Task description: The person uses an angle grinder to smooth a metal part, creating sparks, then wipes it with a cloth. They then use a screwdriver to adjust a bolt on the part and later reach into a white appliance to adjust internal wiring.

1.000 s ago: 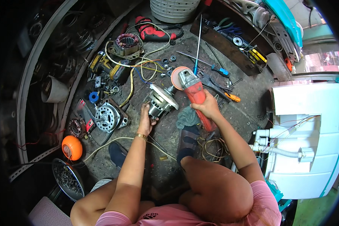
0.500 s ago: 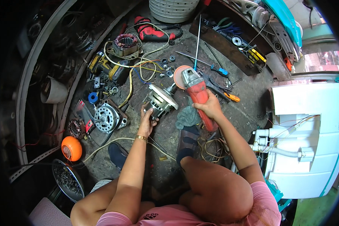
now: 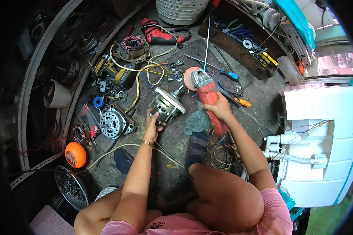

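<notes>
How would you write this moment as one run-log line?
left hand: holding motor | right hand: gripping red grinder | disc: near motor shaft | floor: rag by right shoe

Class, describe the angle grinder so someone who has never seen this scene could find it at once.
Start at the large white casing along the right edge and move left to the person's right hand. It grips the angle grinder, whose red body runs up to a silver head. Unlike the red power tool lying near the top, it carries a round orange disc.
</notes>
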### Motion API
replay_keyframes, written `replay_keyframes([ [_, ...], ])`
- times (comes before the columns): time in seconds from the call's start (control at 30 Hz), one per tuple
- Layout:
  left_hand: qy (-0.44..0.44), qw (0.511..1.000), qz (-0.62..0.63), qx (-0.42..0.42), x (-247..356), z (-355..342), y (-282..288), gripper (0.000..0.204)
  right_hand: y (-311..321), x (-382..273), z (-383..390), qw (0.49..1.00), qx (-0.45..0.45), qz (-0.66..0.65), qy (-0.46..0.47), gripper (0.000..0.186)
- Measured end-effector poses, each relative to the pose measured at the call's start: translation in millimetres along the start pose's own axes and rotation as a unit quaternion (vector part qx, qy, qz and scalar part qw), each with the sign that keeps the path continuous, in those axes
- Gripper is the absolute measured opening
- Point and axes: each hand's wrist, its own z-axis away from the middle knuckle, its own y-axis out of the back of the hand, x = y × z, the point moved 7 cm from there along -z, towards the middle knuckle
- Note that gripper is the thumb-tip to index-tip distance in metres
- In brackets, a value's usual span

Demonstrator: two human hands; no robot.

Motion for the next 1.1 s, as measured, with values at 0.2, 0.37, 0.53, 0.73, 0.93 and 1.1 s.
replay_keyframes([
  [0.2,0.046,0.998,0.032,0.014,-8,0,-2,0.05,-1,-1,9,1.0,0.008,-0.025,0.008,0.085],
  [0.37,0.057,0.997,0.04,0.021,-7,-3,2,0.053,-10,-18,16,1.0,-0.013,-0.003,0.016,0.083],
  [0.53,0.078,0.994,0.071,0.015,-12,-4,0,0.049,-13,-18,10,1.0,-0.017,0.025,0.004,0.086],
  [0.73,0.082,0.994,0.065,0.036,-14,-4,-1,0.058,-4,0,-5,0.999,0.026,0.041,-0.008,0.091],
  [0.93,0.078,0.994,0.067,0.046,-18,-5,5,0.057,-7,-18,14,1.0,-0.006,0.015,0.009,0.085],
  [1.1,0.068,0.996,0.045,0.04,-19,-7,4,0.055,-7,-22,16,0.999,-0.013,0.044,0.008,0.083],
])
